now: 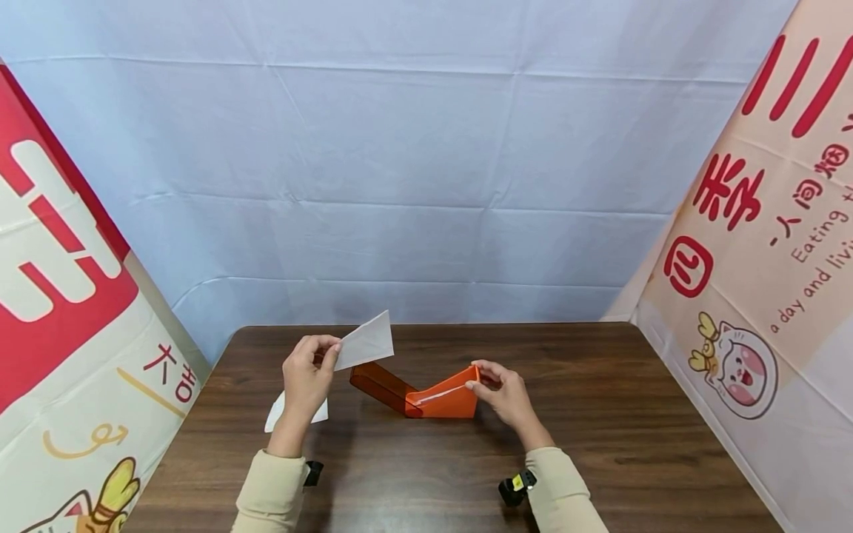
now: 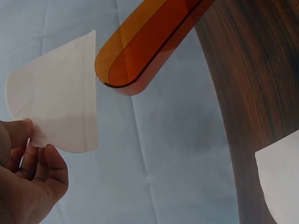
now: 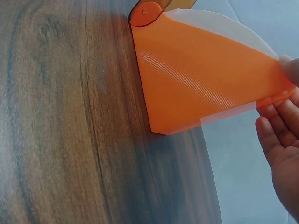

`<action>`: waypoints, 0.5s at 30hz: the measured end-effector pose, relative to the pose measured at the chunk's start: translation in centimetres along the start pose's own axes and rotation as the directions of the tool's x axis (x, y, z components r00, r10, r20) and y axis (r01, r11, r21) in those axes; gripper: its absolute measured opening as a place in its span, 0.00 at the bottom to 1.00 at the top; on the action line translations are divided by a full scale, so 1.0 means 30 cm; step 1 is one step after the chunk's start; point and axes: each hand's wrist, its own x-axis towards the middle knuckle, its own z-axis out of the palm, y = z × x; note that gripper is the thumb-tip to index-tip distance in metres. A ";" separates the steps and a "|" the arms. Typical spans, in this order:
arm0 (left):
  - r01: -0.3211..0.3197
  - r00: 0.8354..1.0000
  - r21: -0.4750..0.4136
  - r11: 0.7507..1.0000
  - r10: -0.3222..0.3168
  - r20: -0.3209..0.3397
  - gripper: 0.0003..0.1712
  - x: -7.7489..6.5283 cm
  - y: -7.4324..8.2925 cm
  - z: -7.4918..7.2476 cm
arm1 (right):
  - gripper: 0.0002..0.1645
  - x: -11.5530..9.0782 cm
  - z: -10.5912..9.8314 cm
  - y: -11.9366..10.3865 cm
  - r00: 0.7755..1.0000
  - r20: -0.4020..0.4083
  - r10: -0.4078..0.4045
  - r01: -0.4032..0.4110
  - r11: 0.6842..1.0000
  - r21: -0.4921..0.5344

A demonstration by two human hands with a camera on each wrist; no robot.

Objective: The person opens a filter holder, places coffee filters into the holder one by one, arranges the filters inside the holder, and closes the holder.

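My left hand (image 1: 308, 381) pinches a white paper coffee filter (image 1: 368, 344) by one corner, in the air above the table. In the left wrist view, the coffee filter (image 2: 56, 93) shows a crimped seam along one side. An orange filter holder (image 1: 448, 396) stands on the table with its see-through amber lid (image 1: 380, 386) swung out to the left. My right hand (image 1: 505, 394) grips the holder's upper right end between thumb and fingers. White paper (image 3: 224, 25) shows above the holder's edge in the right wrist view.
Another piece of white paper (image 1: 318, 413) lies on the brown wooden table (image 1: 400, 481), partly hidden behind my left wrist. A pale blue cloth (image 1: 393, 163) hangs behind the table, with printed cloths (image 1: 753, 296) at both sides.
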 end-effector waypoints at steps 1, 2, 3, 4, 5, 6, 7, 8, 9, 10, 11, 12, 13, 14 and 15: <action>-0.003 1.000 -0.001 1.000 0.003 0.002 0.07 -0.001 0.001 0.002 | 0.23 0.000 0.000 -0.001 1.000 0.000 0.000 0.000 1.000 0.001; -0.004 1.000 -0.003 1.000 0.004 0.004 0.07 -0.003 0.002 0.005 | 0.23 0.000 -0.001 0.000 1.000 0.001 0.000 0.000 1.000 0.004; -0.005 1.000 -0.004 1.000 0.005 0.006 0.07 -0.004 0.002 0.008 | 0.23 0.000 -0.001 -0.001 1.000 0.001 0.000 0.000 1.000 0.005; -0.006 1.000 -0.005 1.000 0.006 0.009 0.07 -0.005 0.003 0.010 | 0.23 0.000 -0.001 -0.001 1.000 0.002 0.000 0.000 1.000 0.005; -0.005 1.000 -0.007 1.000 0.005 0.011 0.07 -0.007 0.003 0.013 | 0.23 0.000 -0.001 -0.001 1.000 0.003 -0.002 0.002 1.000 0.004; -0.005 1.000 -0.010 1.000 0.005 0.013 0.07 -0.008 0.003 0.016 | 0.22 0.001 -0.001 -0.001 1.000 0.004 -0.004 0.004 1.000 0.004; -0.005 1.000 -0.012 1.000 0.005 0.015 0.07 -0.009 0.003 0.019 | 0.22 0.001 -0.001 0.000 1.000 0.004 -0.006 0.006 1.000 0.002; -0.004 1.000 -0.015 1.000 0.004 0.019 0.08 -0.011 0.003 0.022 | 0.22 0.001 -0.001 0.000 1.000 0.005 -0.008 0.008 1.000 0.001; -0.003 1.000 -0.017 1.000 0.003 0.022 0.08 -0.012 0.003 0.025 | 0.22 0.001 -0.001 0.000 1.000 0.005 -0.009 0.009 1.000 0.000; -0.003 1.000 -0.020 1.000 0.004 0.025 0.08 -0.013 0.004 0.028 | 0.22 0.001 0.000 0.000 1.000 0.005 -0.011 0.011 1.000 0.000; -0.001 1.000 -0.022 1.000 0.002 0.031 0.08 -0.014 0.004 0.032 | 0.23 0.001 0.000 0.001 1.000 0.005 -0.015 0.015 1.000 0.001; -0.003 0.999 -0.024 1.000 0.004 0.036 0.08 -0.014 0.005 0.035 | 0.23 0.001 0.000 0.001 1.000 0.003 -0.016 0.016 1.000 0.002; -0.004 0.999 -0.026 1.000 0.005 0.040 0.08 -0.015 0.007 0.038 | 0.23 0.001 0.000 0.000 1.000 0.002 -0.016 0.016 1.000 0.003; -0.004 0.999 -0.029 1.000 0.005 0.044 0.08 -0.016 0.010 0.040 | 0.23 0.000 0.000 0.000 1.000 0.002 -0.015 0.015 1.000 0.004; -0.004 0.999 -0.031 1.000 0.005 0.046 0.08 -0.016 0.012 0.043 | 0.23 0.000 -0.001 -0.001 1.000 0.001 -0.015 0.015 1.000 0.004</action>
